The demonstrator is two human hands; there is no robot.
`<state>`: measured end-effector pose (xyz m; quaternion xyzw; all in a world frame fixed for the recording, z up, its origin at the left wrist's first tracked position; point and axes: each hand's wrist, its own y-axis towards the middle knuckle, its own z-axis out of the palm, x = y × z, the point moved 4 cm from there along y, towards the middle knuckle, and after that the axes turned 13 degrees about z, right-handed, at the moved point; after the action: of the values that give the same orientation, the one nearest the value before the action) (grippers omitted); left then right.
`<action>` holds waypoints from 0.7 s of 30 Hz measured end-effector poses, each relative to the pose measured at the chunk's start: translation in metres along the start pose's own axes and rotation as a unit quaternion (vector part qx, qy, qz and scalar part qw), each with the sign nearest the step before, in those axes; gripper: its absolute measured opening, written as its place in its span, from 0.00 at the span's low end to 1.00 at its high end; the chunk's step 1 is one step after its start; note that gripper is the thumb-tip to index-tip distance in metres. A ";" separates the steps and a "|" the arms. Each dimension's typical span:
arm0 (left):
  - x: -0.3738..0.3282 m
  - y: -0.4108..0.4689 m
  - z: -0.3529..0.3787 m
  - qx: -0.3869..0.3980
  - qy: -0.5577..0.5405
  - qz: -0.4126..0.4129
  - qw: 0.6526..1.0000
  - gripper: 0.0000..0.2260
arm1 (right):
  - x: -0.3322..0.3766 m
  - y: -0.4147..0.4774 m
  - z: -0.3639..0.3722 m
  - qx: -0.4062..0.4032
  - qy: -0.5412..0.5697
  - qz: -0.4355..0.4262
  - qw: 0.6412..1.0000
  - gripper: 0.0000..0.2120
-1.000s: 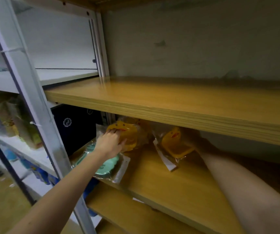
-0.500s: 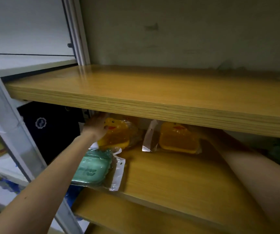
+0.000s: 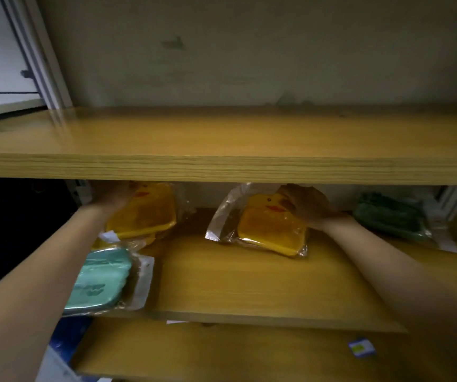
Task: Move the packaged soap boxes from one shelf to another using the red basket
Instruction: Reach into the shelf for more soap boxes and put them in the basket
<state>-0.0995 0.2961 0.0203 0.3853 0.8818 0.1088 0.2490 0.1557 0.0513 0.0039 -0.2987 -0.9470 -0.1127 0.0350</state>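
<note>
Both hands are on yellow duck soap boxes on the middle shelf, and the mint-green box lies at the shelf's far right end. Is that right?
Not quite: the head view shows the mint-green box at the shelf's left front corner; the far-right box is dark green. The left hand and right hand each touch a yellow duck box.

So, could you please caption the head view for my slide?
Under the upper shelf, the left hand touches the left yellow duck box; the right hand grips the right yellow duck box.
</note>
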 end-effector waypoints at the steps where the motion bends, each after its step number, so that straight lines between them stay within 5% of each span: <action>1: -0.010 0.001 0.002 -0.007 -0.014 0.006 1.000 0.19 | -0.011 -0.004 0.000 0.009 -0.003 0.020 1.000 0.16; 4: -0.061 -0.008 0.003 -0.021 -0.016 0.051 0.998 0.17 | -0.039 -0.031 -0.014 0.019 -0.003 0.063 0.998 0.16; 11: -0.180 -0.035 0.041 0.082 -0.021 0.169 0.982 0.10 | -0.126 -0.123 -0.044 0.003 -0.004 0.114 0.993 0.20; 21: -0.369 -0.146 0.113 0.181 -0.052 0.339 0.922 0.06 | -0.265 -0.297 -0.056 0.058 0.038 0.148 0.987 0.17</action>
<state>0.0819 -0.0740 -0.0005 0.7051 0.6886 0.0053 0.1692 0.2020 -0.3459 -0.0346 -0.4285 -0.8953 -0.0627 0.1045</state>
